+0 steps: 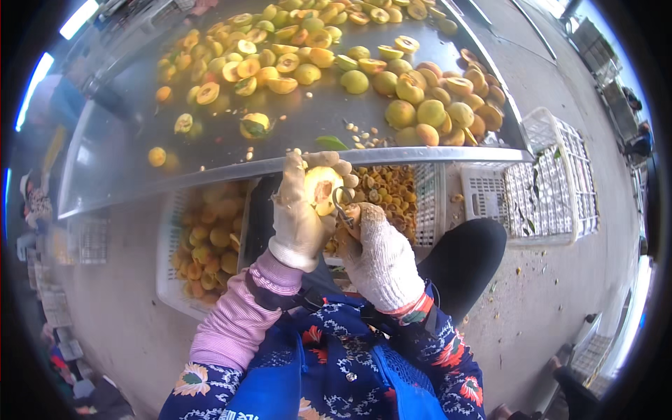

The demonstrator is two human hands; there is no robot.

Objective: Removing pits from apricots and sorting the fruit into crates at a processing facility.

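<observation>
My left hand (pixel 302 215), in a pale glove, holds a halved yellow peach (pixel 321 190) with its cut face and brown pit hollow turned up. Close to its right edge is my right hand (pixel 375 252), in a knitted white glove with stained fingers, gripping a small tool with a curved metal loop (pixel 343 205). The loop is beside the fruit; whether it touches cannot be told. Both hands are at the near edge of a metal table (pixel 315 126), where halved peaches (pixel 283 60) and whole-looking ones (pixel 430 113) lie in heaps, with small pale kernels (pixel 362 137) and a green leaf (pixel 331 142) nearer me.
Below the table, a white crate (pixel 168 262) of peaches stands left and another crate (pixel 430 205) of small orange-brown pieces stands right. White plastic crates (pixel 551 184) are on the floor further right. My bent knee (pixel 467 262) is beside the right hand. People are at the far left.
</observation>
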